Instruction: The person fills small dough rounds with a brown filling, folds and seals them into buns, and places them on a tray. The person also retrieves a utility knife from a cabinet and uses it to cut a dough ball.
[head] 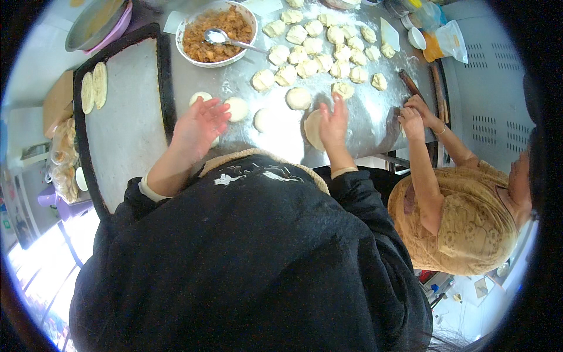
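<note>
My left hand [203,122] is raised with its fingers apart, beside smooth dough balls; one round ball [236,109] lies just right of its fingertips. My right hand [333,121] is over the right edge of a flattened dough round [313,130], fingers spread; whether it touches the dough cannot be told. Between my hands lies another smooth dough ball [262,120], with a larger one [298,98] up and to its right. Many rough dough pieces [306,68] are spread beyond. A white bowl of brown chunky filling [215,52] stands at the back left, a metal spoon [216,36] resting in it.
A black-rimmed baking tray [127,105] at the left holds two long flat dough pieces [100,86]. A co-worker [453,215] at the right has both hands near a wooden rolling pin [410,83]. A small white bowl [416,38] and bags stand at the back right.
</note>
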`<action>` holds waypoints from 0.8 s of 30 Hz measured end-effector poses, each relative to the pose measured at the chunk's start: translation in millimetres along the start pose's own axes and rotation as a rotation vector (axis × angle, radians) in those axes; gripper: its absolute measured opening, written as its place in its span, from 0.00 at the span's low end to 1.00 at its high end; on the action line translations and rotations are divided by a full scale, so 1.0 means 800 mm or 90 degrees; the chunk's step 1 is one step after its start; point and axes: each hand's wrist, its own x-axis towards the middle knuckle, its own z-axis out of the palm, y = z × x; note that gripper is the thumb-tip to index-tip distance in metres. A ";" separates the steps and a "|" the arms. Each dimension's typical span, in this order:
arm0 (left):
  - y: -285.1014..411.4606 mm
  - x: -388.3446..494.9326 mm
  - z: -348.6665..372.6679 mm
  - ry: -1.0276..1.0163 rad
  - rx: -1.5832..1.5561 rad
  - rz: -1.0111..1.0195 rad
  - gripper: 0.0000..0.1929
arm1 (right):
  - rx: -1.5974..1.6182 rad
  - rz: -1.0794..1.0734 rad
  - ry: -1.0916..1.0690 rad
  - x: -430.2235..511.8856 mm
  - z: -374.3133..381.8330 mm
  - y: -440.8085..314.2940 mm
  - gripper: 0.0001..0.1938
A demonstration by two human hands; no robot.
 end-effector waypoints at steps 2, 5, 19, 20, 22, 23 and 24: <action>0.004 0.003 -0.009 0.030 -0.011 0.025 0.21 | -0.109 0.178 -0.051 -0.011 -0.020 0.021 0.26; 0.009 0.009 -0.019 0.054 -0.024 0.036 0.20 | -0.088 0.367 -0.188 -0.021 -0.033 0.046 0.29; 0.008 0.050 -0.007 -0.115 -0.067 -0.094 0.24 | 0.322 0.230 -0.455 0.038 -0.081 -0.176 0.07; 0.009 0.050 0.003 -0.182 -0.117 -0.101 0.26 | 0.404 0.244 -0.466 0.042 -0.078 -0.197 0.07; 0.011 0.047 0.021 -0.215 -0.205 -0.145 0.33 | 0.474 0.238 -0.502 0.055 -0.058 -0.227 0.07; 0.014 0.040 0.024 -0.244 -0.275 -0.137 0.35 | 0.521 0.231 -0.511 0.058 -0.045 -0.235 0.08; 0.018 0.035 0.026 -0.294 -0.350 -0.130 0.36 | 0.490 0.198 -0.492 0.062 -0.031 -0.238 0.08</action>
